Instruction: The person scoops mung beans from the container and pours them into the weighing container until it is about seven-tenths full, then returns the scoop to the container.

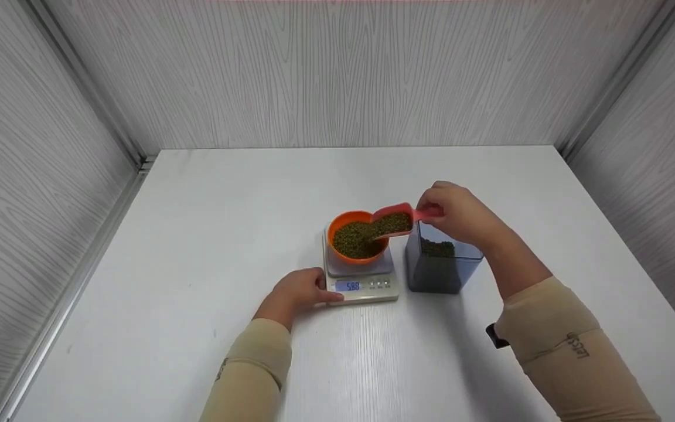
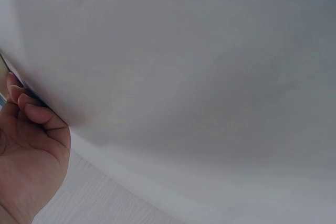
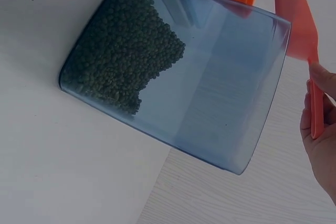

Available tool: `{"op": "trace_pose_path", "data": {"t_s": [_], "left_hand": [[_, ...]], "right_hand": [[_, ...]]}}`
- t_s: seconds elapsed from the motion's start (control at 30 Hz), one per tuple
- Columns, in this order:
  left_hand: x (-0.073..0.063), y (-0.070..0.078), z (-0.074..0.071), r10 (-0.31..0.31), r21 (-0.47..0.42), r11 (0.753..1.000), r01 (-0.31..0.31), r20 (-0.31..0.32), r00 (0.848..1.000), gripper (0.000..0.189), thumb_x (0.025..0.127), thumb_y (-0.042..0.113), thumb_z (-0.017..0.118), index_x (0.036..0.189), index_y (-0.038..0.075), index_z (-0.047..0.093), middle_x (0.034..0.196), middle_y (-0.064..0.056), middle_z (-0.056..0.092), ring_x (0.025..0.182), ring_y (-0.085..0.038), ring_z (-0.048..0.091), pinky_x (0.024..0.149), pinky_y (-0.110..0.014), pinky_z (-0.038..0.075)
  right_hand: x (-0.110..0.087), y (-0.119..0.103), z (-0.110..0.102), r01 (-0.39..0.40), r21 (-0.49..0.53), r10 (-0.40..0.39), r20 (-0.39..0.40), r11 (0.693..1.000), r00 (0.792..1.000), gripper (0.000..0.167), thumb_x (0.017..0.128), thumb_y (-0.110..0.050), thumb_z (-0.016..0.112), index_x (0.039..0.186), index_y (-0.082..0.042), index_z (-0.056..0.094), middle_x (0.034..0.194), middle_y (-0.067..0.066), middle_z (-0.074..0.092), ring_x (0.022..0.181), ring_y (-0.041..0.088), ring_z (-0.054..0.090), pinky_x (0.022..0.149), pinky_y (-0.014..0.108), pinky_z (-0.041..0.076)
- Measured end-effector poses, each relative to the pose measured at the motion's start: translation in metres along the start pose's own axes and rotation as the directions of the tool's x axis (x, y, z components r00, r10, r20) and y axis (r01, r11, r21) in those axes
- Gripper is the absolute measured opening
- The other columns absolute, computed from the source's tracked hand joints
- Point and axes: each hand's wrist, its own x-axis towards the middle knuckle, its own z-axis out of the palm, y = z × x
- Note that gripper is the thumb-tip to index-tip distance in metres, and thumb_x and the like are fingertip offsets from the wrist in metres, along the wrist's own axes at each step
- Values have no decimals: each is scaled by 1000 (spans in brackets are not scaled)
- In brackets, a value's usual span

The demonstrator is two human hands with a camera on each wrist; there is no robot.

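My right hand pinches the handle of a red scoop, which is tilted over the rim of an orange bowl. Green mung beans slide off the scoop into the bowl, where more lie heaped. The bowl rests on a white kitchen scale with a lit digital display. At the scale's front left corner my left hand holds the edge, thumb near the display and fingers curled along the side. In the left wrist view that hand is partly cut off.
Just right of the scale stands a clear bluish square container, under my right forearm. Its lower part holds more mung beans. Grey wood-grain panels enclose the white table at the back and sides.
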Motion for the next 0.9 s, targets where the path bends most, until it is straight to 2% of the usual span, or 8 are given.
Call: {"op": "trace_pose_path", "data": {"t_s": [0.27, 0.63, 0.9], "left_hand": [[0, 1, 0, -9, -14, 1000, 9, 2, 1000, 45, 69, 56, 71, 82, 16, 53, 76, 1, 52, 78, -18, 48, 70, -34, 36], [-1, 2, -2, -18, -4, 1000, 18, 7, 1000, 45, 69, 55, 71, 79, 16, 51, 71, 1, 48, 76, -17, 47, 67, -32, 35], [1, 1, -1, -17, 1, 1000, 17, 10, 1000, 47, 68, 56, 71, 82, 16, 52, 74, 1, 51, 77, -18, 48, 68, -33, 36]], "right_hand": [[3, -9, 0, -2, -22, 2, 4, 1000, 1000, 14, 81, -4, 67, 94, -8, 64, 90, 5, 56, 84, 20, 51, 75, 36, 47], [11, -23, 4, 13, -73, -12, 11, 997, 1000, 10, 83, -3, 64, 93, -5, 65, 88, 8, 55, 82, 22, 50, 73, 36, 47], [18, -34, 5, -8, -121, 13, 35, 993, 999, 11, 84, -3, 62, 94, -5, 65, 89, 8, 55, 85, 22, 50, 76, 35, 47]]}}
